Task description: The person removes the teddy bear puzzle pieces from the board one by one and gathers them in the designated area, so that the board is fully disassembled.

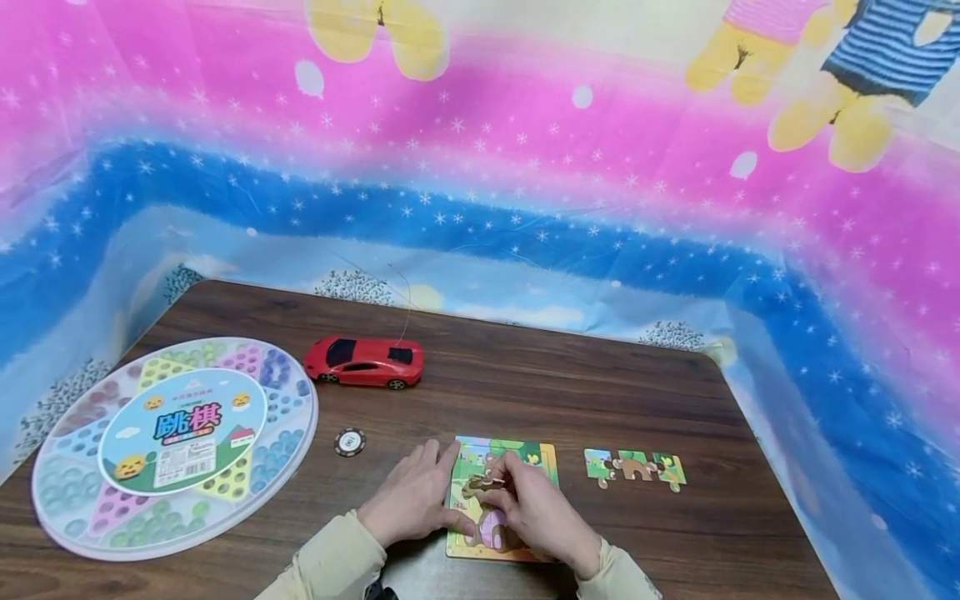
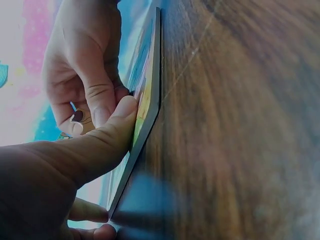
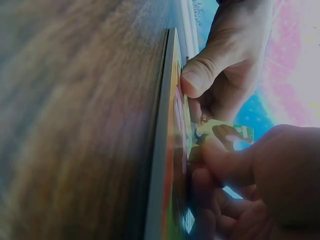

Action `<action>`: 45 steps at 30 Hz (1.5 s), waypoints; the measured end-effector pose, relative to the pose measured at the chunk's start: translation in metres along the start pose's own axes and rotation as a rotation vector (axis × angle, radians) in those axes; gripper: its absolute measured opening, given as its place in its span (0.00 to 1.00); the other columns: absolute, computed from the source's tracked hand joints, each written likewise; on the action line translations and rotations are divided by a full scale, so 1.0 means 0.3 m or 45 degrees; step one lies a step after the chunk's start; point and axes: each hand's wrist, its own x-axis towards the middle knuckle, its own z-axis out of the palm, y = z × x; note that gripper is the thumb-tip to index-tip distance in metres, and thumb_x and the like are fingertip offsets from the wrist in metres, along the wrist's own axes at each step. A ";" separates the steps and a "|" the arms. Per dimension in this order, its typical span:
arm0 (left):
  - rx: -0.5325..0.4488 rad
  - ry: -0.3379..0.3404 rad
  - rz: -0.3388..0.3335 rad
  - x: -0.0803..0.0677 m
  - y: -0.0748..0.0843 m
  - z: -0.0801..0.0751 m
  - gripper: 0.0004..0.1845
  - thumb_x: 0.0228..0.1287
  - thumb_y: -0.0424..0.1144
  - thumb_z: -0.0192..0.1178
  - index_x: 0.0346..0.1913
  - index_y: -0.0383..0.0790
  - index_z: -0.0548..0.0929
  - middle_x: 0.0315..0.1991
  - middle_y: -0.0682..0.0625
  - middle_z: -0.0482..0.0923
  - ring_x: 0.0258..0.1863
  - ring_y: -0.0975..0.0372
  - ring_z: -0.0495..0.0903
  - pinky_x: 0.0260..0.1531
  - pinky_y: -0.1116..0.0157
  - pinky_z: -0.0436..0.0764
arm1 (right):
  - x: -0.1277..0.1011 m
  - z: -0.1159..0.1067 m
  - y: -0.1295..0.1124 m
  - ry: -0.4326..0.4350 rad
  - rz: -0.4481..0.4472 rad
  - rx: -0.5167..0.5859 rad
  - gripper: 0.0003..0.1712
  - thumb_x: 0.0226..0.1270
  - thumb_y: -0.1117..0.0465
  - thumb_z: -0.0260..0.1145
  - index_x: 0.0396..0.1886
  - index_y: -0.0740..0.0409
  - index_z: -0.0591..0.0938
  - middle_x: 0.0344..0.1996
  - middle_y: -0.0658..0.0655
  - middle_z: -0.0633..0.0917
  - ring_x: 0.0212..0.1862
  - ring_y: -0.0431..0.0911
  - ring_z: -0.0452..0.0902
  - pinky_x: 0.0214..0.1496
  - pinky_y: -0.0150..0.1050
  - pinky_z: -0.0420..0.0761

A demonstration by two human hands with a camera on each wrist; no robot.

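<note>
A jigsaw puzzle board with a cartoon bear picture lies flat on the table in the head view. My right hand is over the board's middle and pinches a puzzle piece between thumb and fingers, lifted at a tilt off the picture. My left hand rests along the board's left edge. In the left wrist view its thumb lies straight across the board's face, while the fingertips touch near a corner. The right hand hides part of the picture.
Right of the board lies a joined row of puzzle pieces. A black-and-white chip lies to the left, with a red toy car behind it. A large round Chinese checkers set covers the table's left side. A printed cloth surrounds the table.
</note>
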 end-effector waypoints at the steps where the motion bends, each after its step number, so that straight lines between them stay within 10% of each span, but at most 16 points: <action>1: -0.004 -0.003 -0.002 0.000 0.000 0.000 0.59 0.38 0.67 0.70 0.66 0.25 0.67 0.34 0.46 0.67 0.29 0.59 0.62 0.28 0.63 0.66 | 0.000 0.000 0.001 -0.006 0.009 0.021 0.09 0.68 0.63 0.64 0.34 0.53 0.71 0.28 0.46 0.78 0.26 0.34 0.73 0.26 0.30 0.73; 15: -0.010 -0.012 -0.011 -0.001 -0.006 0.004 0.60 0.38 0.68 0.70 0.67 0.25 0.66 0.37 0.44 0.68 0.32 0.58 0.64 0.31 0.61 0.68 | -0.015 -0.031 0.012 0.004 0.077 0.261 0.06 0.69 0.58 0.64 0.41 0.50 0.76 0.32 0.50 0.83 0.30 0.44 0.78 0.27 0.35 0.76; 30: -0.043 -0.023 -0.010 0.000 -0.006 -0.003 0.61 0.38 0.68 0.70 0.68 0.25 0.65 0.36 0.44 0.67 0.31 0.59 0.62 0.29 0.63 0.65 | -0.106 -0.218 0.058 0.425 0.127 0.150 0.13 0.66 0.48 0.65 0.47 0.45 0.80 0.26 0.51 0.80 0.25 0.46 0.72 0.27 0.36 0.71; 45: -0.058 -0.029 0.004 -0.002 -0.004 0.002 0.61 0.40 0.69 0.69 0.68 0.24 0.64 0.36 0.44 0.67 0.30 0.59 0.60 0.27 0.65 0.62 | -0.286 -0.349 0.230 0.272 0.466 -0.016 0.14 0.61 0.54 0.71 0.42 0.54 0.80 0.24 0.50 0.81 0.27 0.45 0.77 0.29 0.36 0.74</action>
